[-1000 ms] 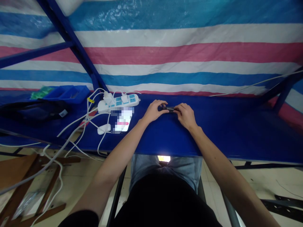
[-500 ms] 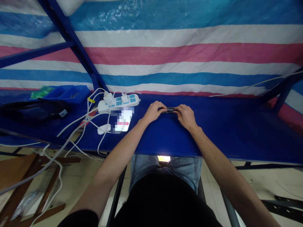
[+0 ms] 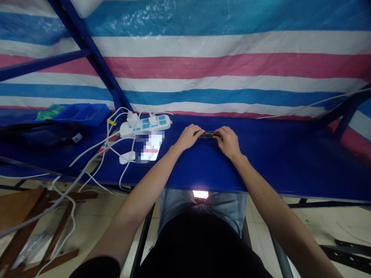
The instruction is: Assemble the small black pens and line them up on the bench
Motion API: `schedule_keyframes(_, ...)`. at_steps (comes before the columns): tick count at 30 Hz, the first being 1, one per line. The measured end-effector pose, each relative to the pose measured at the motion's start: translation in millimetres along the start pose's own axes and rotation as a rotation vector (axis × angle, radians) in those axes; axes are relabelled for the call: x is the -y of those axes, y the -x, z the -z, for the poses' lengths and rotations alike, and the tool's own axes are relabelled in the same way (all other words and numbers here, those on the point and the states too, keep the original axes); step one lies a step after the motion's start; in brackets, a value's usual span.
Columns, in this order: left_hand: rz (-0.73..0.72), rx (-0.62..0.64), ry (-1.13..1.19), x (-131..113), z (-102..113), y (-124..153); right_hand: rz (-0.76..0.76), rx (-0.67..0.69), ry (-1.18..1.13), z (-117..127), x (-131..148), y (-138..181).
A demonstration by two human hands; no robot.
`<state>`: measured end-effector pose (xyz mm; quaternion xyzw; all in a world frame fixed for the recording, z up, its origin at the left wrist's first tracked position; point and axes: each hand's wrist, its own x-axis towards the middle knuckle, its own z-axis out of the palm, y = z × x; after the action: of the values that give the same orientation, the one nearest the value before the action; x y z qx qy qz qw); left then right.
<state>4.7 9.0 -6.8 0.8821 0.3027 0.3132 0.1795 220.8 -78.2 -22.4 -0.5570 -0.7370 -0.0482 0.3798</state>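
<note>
From where I'm watching, this looks like a makeshift workshop: a desk (image 3: 275, 162) covered in blue sheeting, a striped blue, pink and white tarpaulin (image 3: 220, 65) hung as a wall behind blue metal framing (image 3: 95, 58), a white power strip (image 3: 145, 125) trailing cables, and a blue parts bin (image 3: 82, 114).

Dim, blue-tinted wide-angle view, edges bowed, glare on upper tarp (image 3: 162, 15).

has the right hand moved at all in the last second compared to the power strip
Barely. The right hand stays about as far from the power strip, both hands keeping their grip on the small black part.
</note>
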Motion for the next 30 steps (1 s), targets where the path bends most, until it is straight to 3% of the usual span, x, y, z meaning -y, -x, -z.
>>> schedule_keyframes(30,-0.005,0.004,0.044,-1.1,1.5,0.2,-0.005,0.056,-0.014,-3.9,-3.6,1.6)
